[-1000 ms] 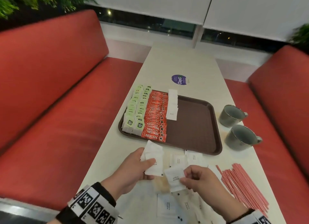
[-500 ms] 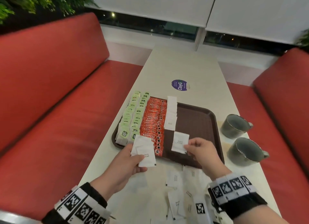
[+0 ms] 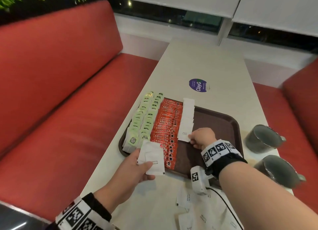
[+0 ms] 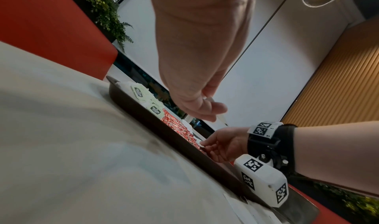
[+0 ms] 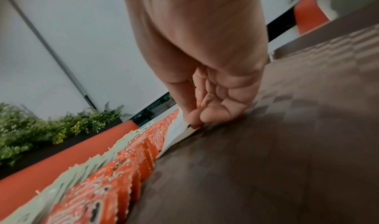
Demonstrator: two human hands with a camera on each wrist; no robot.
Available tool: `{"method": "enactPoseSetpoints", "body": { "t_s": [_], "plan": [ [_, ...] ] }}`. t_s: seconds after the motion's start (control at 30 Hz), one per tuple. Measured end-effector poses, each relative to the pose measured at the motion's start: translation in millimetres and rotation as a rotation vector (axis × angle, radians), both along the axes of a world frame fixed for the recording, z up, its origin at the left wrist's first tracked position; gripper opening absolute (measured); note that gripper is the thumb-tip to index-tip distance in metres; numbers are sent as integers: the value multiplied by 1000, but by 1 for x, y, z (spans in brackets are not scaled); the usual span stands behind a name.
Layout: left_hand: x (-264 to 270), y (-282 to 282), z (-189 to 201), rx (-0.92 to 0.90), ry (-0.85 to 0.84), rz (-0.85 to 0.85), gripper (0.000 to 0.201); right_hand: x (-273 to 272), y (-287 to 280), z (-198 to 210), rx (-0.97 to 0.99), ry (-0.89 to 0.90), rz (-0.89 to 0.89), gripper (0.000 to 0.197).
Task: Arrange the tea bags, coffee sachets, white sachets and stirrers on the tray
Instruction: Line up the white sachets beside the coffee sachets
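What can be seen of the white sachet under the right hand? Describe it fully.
The white sachet is a flat, rectangular paper-looking packet printed WHITE SUGAR in small dark letters. It lies on the brown tray at the near end of a row of overlapping white sachets, right beside the red coffee sachets. The right hand pinches its near right corner; the right wrist view shows thumb and fingertip meeting on that edge, low against the tray floor. Whether the hand is about to let go cannot be told.
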State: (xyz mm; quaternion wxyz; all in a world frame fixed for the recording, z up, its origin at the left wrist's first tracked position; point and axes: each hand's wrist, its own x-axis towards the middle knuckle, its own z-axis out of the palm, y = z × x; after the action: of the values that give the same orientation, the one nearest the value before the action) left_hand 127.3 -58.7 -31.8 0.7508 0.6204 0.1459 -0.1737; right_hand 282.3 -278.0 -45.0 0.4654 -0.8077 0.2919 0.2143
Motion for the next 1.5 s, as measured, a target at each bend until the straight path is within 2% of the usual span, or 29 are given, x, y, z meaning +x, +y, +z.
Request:
{"method": "enactPoseSetpoints", "body": {
  "t_s": [0.23,0.27,0.33,0.4,0.43,0.5,0.6,0.67,0.77,0.87,0.97,1.07,1.17,1.3,1.4,1.5],
  "plan": [
    [5,-2,1,1,-1,7,32,-3,-3,8,-83,46,43,15],
    [5,-2,1,2,0,10,32,-8,-2,15,-124,15,75,15],
    [6,-2,3,-3,-2,14,32,-21,1,31,-231,-173,160,16],
    [6,-3,6,-6,-14,13,31,-50,10,53,-149,-389,225,9],
    [6,-4,7,-9,-23,10,32,-69,17,63,-51,-430,267,7],
    [5,-7,10,-28,-39,8,33,-102,29,71,89,-402,387,8],
    [4,-13,13,-62,-60,5,35,-123,36,60,-54,-413,520,15],
    [3,-18,16,-60,-67,-6,33,-128,37,53,-58,-454,463,18],
    [3,-24,20,-87,-59,-4,25,-134,37,50,64,-491,344,16],
    [3,-24,25,-94,-50,-9,22,-137,33,50,200,-450,277,14],
    [4,-20,26,-104,-44,1,21,-136,23,51,274,-448,205,19],
    [5,-12,25,-106,-23,9,21,-126,5,51,223,-437,44,18],
    [6,-7,22,-98,-23,8,25,-106,-13,38,76,-409,-55,14],
    [8,-5,19,-91,-23,15,28,-75,-16,18,-62,-333,-13,20],
    [8,-4,17,-98,-26,9,28,-57,-9,9,-71,-268,-9,25],
    [7,-1,15,-94,-14,17,24,-44,-2,6,-48,-194,-6,21]
  ]
}}
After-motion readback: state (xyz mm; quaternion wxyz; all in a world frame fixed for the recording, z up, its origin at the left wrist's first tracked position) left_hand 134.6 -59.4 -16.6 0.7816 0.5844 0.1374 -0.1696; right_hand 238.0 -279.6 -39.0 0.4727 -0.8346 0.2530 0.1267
